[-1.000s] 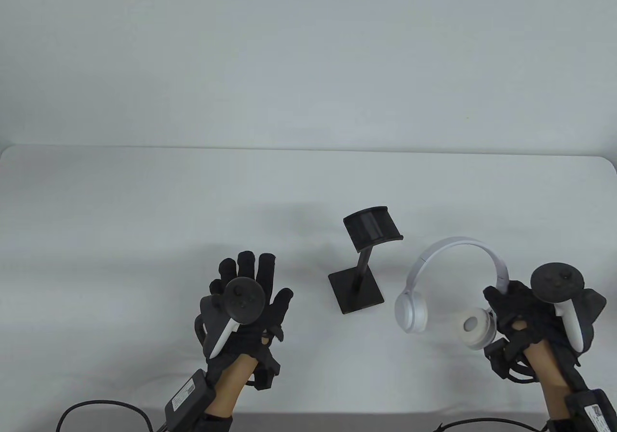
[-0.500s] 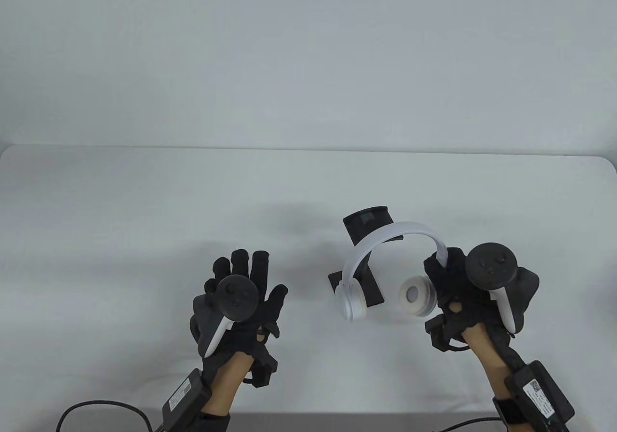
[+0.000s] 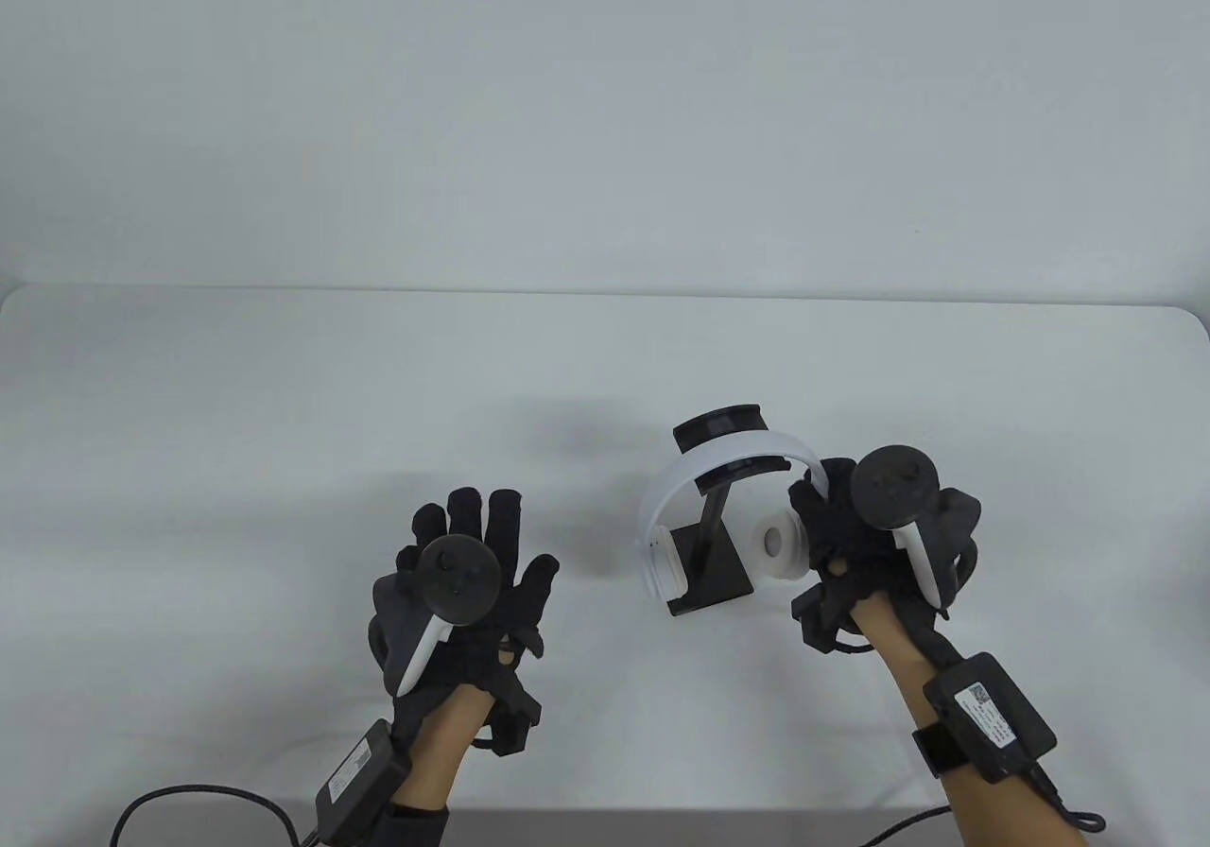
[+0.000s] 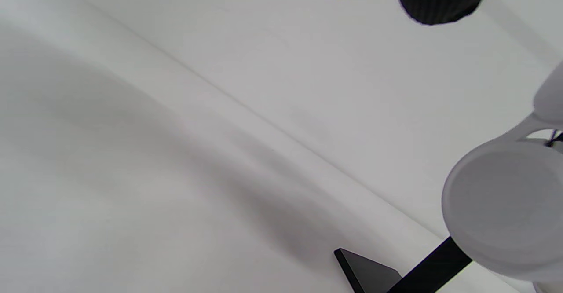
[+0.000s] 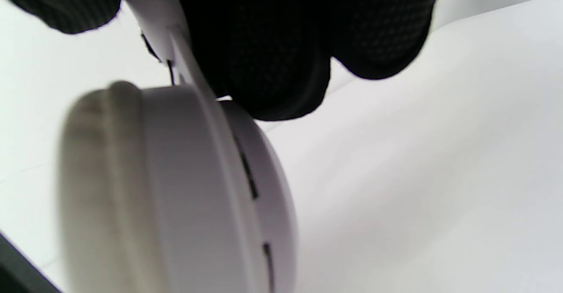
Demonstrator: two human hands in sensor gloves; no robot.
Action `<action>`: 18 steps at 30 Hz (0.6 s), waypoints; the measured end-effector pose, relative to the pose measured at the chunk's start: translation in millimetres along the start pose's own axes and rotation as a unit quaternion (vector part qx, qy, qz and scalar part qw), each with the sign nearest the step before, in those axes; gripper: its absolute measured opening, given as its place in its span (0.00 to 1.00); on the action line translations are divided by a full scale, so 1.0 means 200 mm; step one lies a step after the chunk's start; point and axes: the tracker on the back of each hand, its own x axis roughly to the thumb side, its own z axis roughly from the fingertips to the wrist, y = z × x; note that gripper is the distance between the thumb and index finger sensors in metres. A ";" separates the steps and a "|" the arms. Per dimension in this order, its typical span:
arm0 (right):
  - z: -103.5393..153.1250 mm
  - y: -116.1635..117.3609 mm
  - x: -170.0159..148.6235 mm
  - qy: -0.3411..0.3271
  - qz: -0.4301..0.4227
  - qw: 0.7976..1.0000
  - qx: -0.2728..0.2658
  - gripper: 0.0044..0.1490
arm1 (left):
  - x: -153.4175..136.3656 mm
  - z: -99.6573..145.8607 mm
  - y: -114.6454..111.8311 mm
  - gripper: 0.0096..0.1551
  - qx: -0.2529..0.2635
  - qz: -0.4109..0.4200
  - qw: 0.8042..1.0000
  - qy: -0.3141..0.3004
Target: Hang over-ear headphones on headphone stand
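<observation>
White over-ear headphones (image 3: 718, 459) arch over the curved top of the black headphone stand (image 3: 711, 592), one earcup on each side of its post. I cannot tell whether the band rests on the top. My right hand (image 3: 822, 526) grips the band just above the right earcup (image 3: 781, 543); in the right wrist view the fingers (image 5: 281, 42) wrap the band above the earcup (image 5: 176, 187). My left hand (image 3: 473, 544) is flat and empty on the table, left of the stand. The left wrist view shows an earcup (image 4: 506, 205) and a corner of the stand base (image 4: 369, 271).
The white table (image 3: 284, 393) runs back to a far edge against a pale wall. A black cable (image 3: 189, 804) runs from my left wrist along the front edge.
My right hand has carried the headphones left from the table's right side and set the band over the stand's top. My left hand has drifted slightly left and toward the front edge.
</observation>
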 end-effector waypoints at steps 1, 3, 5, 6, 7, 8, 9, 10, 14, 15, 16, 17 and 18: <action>-0.01 0.01 0.00 -0.001 -0.001 1.000 0.000 0.31 | 0.00 0.00 0.00 0.45 0.000 0.001 1.000 0.001; -0.02 0.01 0.00 -0.002 0.001 1.000 -0.004 0.31 | 0.00 0.00 0.00 0.45 -0.001 0.002 1.000 0.002; -0.03 0.02 -0.01 0.002 -0.006 1.000 -0.006 0.31 | 0.00 0.00 0.00 0.45 -0.001 0.002 1.000 0.003; -0.03 0.02 -0.01 0.003 -0.008 1.000 -0.006 0.31 | 0.00 0.00 0.00 0.45 -0.001 0.003 1.000 0.003; -0.03 0.02 -0.01 0.003 -0.010 1.000 -0.007 0.32 | -0.01 0.00 0.00 0.45 -0.001 0.004 1.000 0.003; -0.03 0.02 -0.01 0.003 -0.012 1.000 -0.008 0.32 | -0.01 -0.01 0.00 0.45 -0.002 0.004 1.000 0.003; -0.04 0.03 -0.01 0.004 -0.014 1.000 -0.007 0.33 | -0.01 -0.01 0.00 0.45 -0.002 0.004 1.000 0.003; -0.04 0.03 -0.01 0.005 -0.019 1.000 -0.007 0.33 | -0.01 -0.01 0.00 0.45 -0.002 0.003 1.000 0.003; -0.04 0.03 -0.01 0.005 -0.022 1.000 -0.003 0.33 | -0.01 -0.01 0.00 0.45 -0.003 0.005 1.000 0.004; -0.04 0.03 -0.01 0.006 -0.021 1.000 -0.004 0.34 | -0.01 -0.01 0.00 0.45 -0.004 0.004 1.000 0.004; -0.04 0.03 -0.01 0.006 -0.022 1.000 -0.004 0.34 | -0.01 -0.01 0.00 0.45 -0.004 0.004 1.000 0.004; -0.04 0.03 -0.01 0.007 -0.025 1.000 -0.003 0.35 | -0.01 -0.01 0.00 0.45 -0.004 0.004 1.000 0.004; -0.04 0.03 -0.02 0.006 -0.027 1.000 -0.002 0.35 | -0.01 -0.01 0.00 0.45 -0.004 0.003 1.000 0.004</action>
